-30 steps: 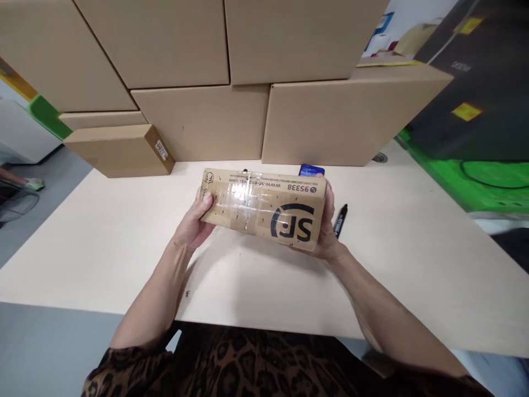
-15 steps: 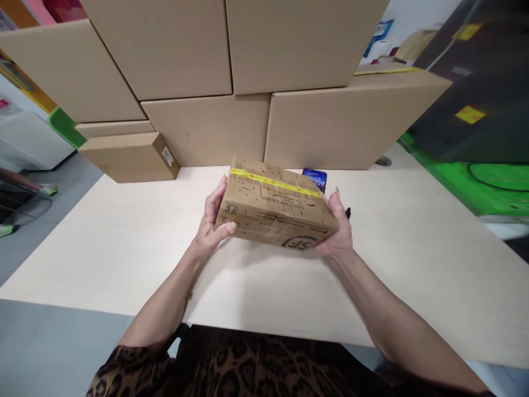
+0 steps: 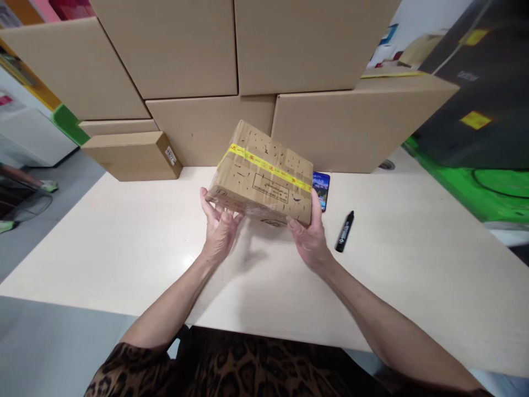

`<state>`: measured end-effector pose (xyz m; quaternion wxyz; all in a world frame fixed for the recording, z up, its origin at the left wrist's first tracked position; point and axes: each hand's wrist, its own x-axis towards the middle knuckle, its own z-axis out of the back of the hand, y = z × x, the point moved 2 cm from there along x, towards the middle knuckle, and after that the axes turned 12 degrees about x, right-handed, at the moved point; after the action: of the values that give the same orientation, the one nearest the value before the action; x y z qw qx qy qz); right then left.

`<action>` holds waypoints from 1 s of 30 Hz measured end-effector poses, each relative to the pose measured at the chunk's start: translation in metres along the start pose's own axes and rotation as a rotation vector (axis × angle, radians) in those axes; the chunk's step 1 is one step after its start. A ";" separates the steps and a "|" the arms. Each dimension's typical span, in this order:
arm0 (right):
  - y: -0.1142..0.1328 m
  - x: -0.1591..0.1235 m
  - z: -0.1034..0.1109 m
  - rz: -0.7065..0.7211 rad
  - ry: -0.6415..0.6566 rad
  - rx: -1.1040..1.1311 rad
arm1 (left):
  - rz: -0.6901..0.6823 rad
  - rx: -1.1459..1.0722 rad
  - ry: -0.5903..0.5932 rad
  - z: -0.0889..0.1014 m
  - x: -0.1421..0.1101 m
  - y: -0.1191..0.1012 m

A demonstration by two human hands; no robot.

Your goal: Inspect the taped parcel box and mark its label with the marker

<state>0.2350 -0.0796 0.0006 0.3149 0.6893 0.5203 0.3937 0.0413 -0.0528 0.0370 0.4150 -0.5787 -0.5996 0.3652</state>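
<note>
A wall of large plain cardboard boxes is stacked along the far edge of a pale desk, filling the top of the view from left to right. A flatter brown box with a small white label on its end lies on the desk at the left foot of that stack. Above the middle of the desk, a person holds a smaller cardboard parcel lifted clear of the surface and tilted, its far edge raised toward the stack. A strip of yellow tape runs across its top face, with a printed rectangle below the strip. The left hand supports the parcel's near left corner from beneath, fingers spread and curled up against it. The right hand is clamped on the near right corner, thumb on the front edge. Both grips are closed on the parcel. A black marker lies on the desk just right of the right hand. A phone with a blue screen lies flat behind the parcel, partly hidden by it.
</note>
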 end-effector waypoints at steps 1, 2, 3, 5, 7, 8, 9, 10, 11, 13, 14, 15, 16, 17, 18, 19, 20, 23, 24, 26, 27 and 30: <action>-0.003 -0.001 0.001 0.020 0.009 -0.024 | 0.010 -0.004 0.011 -0.001 -0.001 -0.001; -0.006 -0.003 0.000 0.048 0.031 -0.059 | 0.024 -0.008 0.025 -0.003 -0.003 -0.001; -0.008 -0.005 -0.001 0.079 0.070 -0.114 | 0.040 -0.015 0.041 -0.006 -0.005 -0.002; -0.014 -0.013 -0.007 0.150 0.214 -0.281 | 0.076 -0.042 0.072 -0.012 -0.007 -0.004; -0.020 -0.023 -0.016 0.233 0.422 -0.472 | 0.116 -0.072 0.060 -0.017 -0.008 -0.004; -0.023 -0.029 -0.020 0.281 0.524 -0.544 | 0.135 -0.081 0.038 -0.018 -0.007 -0.003; -0.025 -0.033 -0.023 0.328 0.604 -0.594 | 0.152 -0.084 0.010 -0.017 -0.005 -0.002; -0.027 -0.037 -0.025 0.364 0.654 -0.627 | 0.166 -0.083 -0.015 -0.016 -0.004 0.000; -0.028 -0.040 -0.026 0.385 0.663 -0.648 | 0.181 -0.081 -0.032 -0.013 -0.001 0.002; -0.027 -0.039 -0.022 0.405 0.572 -0.678 | 0.229 -0.078 -0.029 -0.007 0.003 0.007; -0.024 -0.036 -0.019 0.415 0.487 -0.694 | 0.260 -0.079 -0.020 -0.003 0.005 0.009; -0.021 -0.030 -0.015 0.431 0.390 -0.707 | 0.288 -0.080 -0.013 -0.001 0.007 0.011; -0.016 -0.022 -0.011 0.451 0.293 -0.715 | 0.308 -0.079 -0.010 0.001 0.009 0.012; -0.011 -0.010 -0.007 0.467 0.203 -0.720 | 0.319 -0.074 -0.013 0.003 0.010 0.013; -0.006 0.004 -0.003 0.471 0.131 -0.721 | 0.327 -0.066 -0.026 0.004 0.010 0.012; 0.000 0.022 0.000 0.459 0.083 -0.718 | 0.336 -0.055 -0.045 0.004 0.011 0.010; 0.004 0.042 0.002 0.420 0.047 -0.714 | 0.350 -0.042 -0.067 0.004 0.011 0.008; 0.006 0.098 0.001 0.198 0.009 -0.724 | 0.426 0.005 -0.135 0.006 0.012 -0.001; 0.004 0.109 -0.002 0.108 -0.003 -0.715 | 0.464 0.022 -0.155 0.007 0.012 -0.005; -0.006 0.115 -0.014 -0.013 0.029 -0.678 | 0.528 0.057 -0.196 0.013 0.013 -0.011; -0.010 0.110 -0.020 -0.027 0.054 -0.669 | 0.549 0.075 -0.212 0.017 0.013 -0.013; -0.017 0.078 -0.034 0.010 0.116 -0.539 | 0.555 0.139 -0.227 0.028 0.015 -0.015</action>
<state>0.2089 0.0012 0.0203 0.4548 0.5594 0.4105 0.5583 0.0102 -0.0372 0.0410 0.2684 -0.6462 -0.4349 0.5668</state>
